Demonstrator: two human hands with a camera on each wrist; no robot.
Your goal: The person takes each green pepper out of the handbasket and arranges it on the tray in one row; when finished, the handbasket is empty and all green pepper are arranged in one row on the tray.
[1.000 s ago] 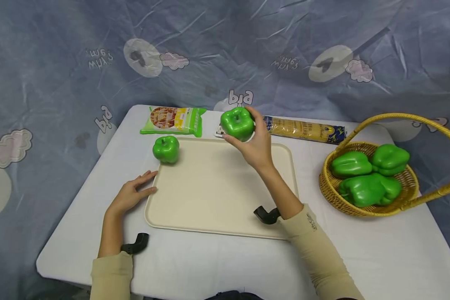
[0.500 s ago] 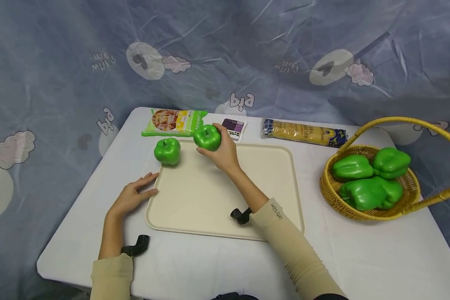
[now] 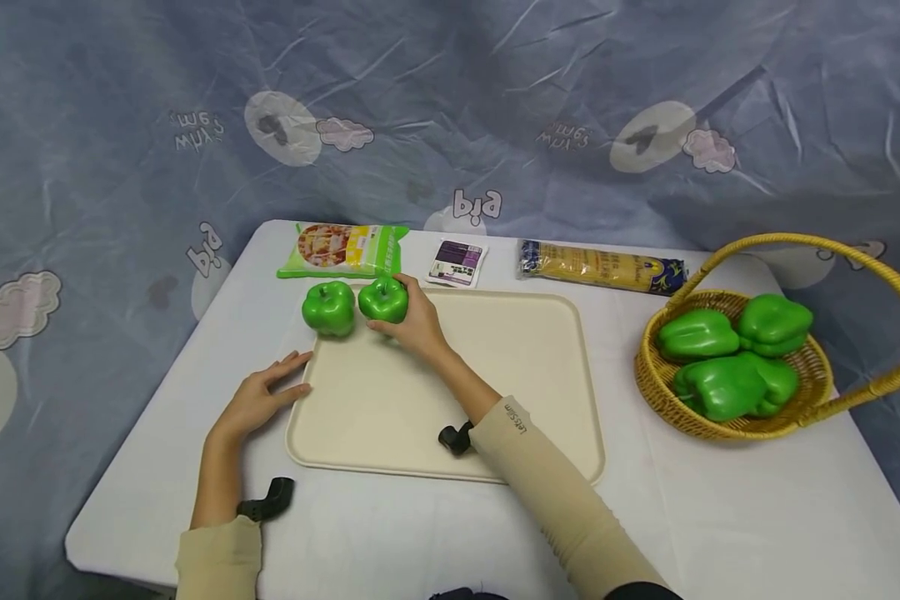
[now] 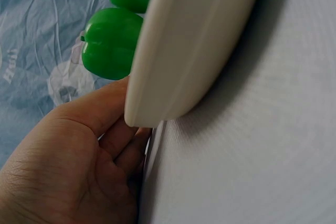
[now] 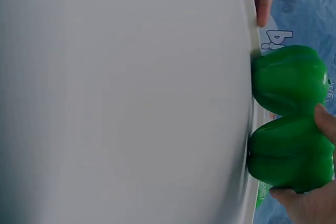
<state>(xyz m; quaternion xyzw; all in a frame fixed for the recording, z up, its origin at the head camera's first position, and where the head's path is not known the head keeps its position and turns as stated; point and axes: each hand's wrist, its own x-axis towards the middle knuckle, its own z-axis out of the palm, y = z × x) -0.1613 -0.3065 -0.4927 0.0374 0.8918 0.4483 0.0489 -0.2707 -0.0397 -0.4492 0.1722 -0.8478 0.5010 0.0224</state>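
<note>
My right hand [image 3: 416,322] grips a green bell pepper [image 3: 382,300] between thumb and fingers at the far left part of the cream tray [image 3: 450,392]. Just left of it another green bell pepper [image 3: 328,309] stands upright in the tray's far left corner. In the right wrist view the held pepper [image 5: 292,153] sits low against the tray, side by side with the other pepper [image 5: 290,80]. My left hand [image 3: 261,398] rests at the tray's left edge, fingers extended, with thumb and fingertips at the rim. The left wrist view shows this hand [image 4: 79,150] beside the raised rim [image 4: 157,61].
At right stands a wicker basket [image 3: 648,379] with a tall handle, holding several green bell peppers [image 3: 720,387]. Along the table's back lie a green food packet [image 3: 345,250], a small purple-and-white packet [image 3: 456,263] and a long yellow-and-blue pasta packet [image 3: 603,267]. A patterned cloth [image 3: 450,108] hangs behind.
My right hand has carried its bell pepper leftward and down, from over the tray's back edge to beside the other pepper. The left hand has stayed at the tray's left edge.
</note>
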